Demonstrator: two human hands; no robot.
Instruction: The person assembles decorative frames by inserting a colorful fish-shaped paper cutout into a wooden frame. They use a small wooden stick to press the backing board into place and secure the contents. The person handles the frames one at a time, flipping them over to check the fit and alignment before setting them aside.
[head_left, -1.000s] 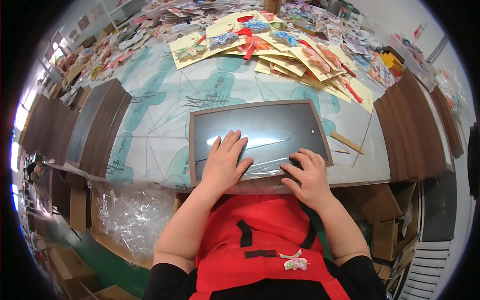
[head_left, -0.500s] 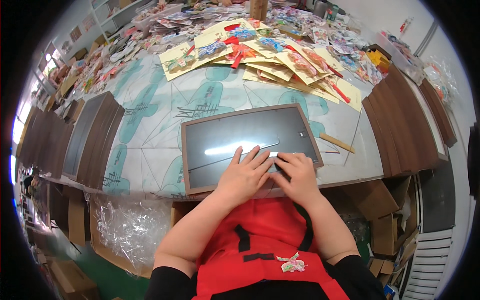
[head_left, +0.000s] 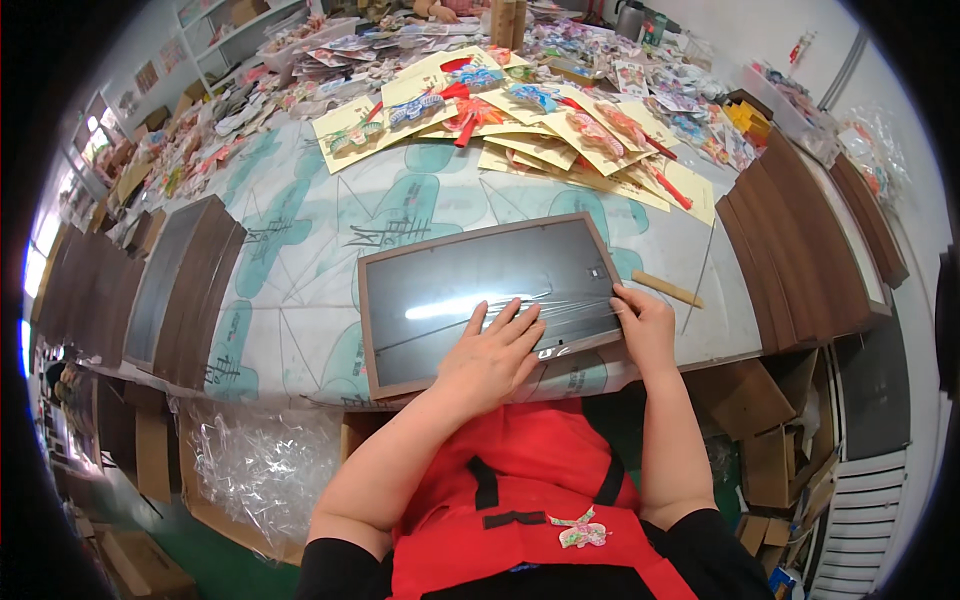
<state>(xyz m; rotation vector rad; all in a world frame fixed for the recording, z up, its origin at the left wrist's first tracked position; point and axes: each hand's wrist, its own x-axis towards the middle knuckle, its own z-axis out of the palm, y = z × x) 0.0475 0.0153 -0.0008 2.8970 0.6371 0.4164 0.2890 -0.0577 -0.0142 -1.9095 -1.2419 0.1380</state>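
A rectangular frame with a brown border and a glossy dark panel lies on the table in front of me. My left hand rests flat on the panel's lower middle, its fingers spread. Thin clear film shows wrinkles on the panel, running from my left fingers toward the right edge. At that edge, my right hand is closed, thumb and fingers pinched on what looks like the film's end. A small pale mark shows near the frame's lower border.
A wooden stick lies right of the frame. Brown frames are stacked at the left and right. Cream cards with colourful ornaments and red tassels spread beyond. A box of crumpled clear plastic stands below the table edge.
My right hand has moved from beside my left hand at the middle to the frame's right edge. Wrinkled film now shows between the hands. My left hand stays on the panel.
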